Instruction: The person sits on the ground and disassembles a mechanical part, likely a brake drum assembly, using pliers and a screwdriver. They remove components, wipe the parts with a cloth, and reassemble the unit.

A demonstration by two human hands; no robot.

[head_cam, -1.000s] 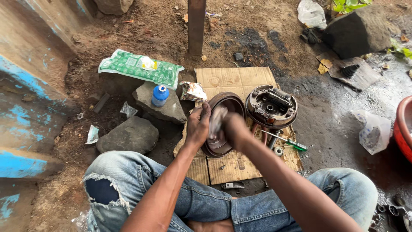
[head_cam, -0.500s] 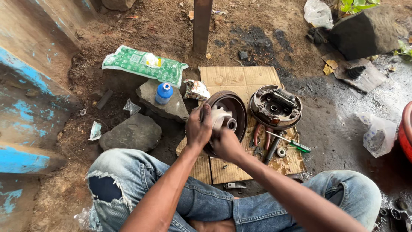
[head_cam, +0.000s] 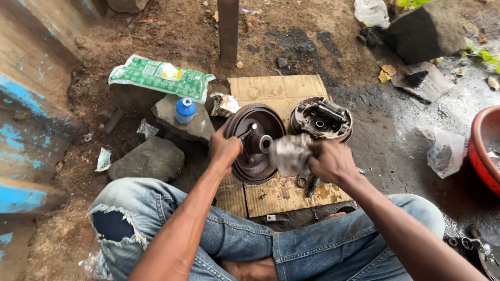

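Observation:
A dark round brake drum (head_cam: 255, 164) stands tilted on edge on a cardboard sheet (head_cam: 281, 88), its hollow side and centre hub (head_cam: 259, 142) facing me. My left hand (head_cam: 224, 148) grips the drum's left rim and holds it up. My right hand (head_cam: 330, 161) holds a crumpled grey rag (head_cam: 289, 153) just right of the hub, in front of the drum. A brake plate with shoes (head_cam: 321, 118) lies flat behind the drum to the right.
Small bolts and tools (head_cam: 310, 183) lie on the cardboard under my right hand. A blue-capped bottle (head_cam: 184, 110) stands on a stone (head_cam: 179, 125), beside a green packet (head_cam: 159, 77). A red basin (head_cam: 487, 148) sits at the right edge, a post (head_cam: 228, 28) behind.
My right hand has drawn the rag out of the drum's centre to the right, uncovering the hub. The left hand has stayed on the rim.

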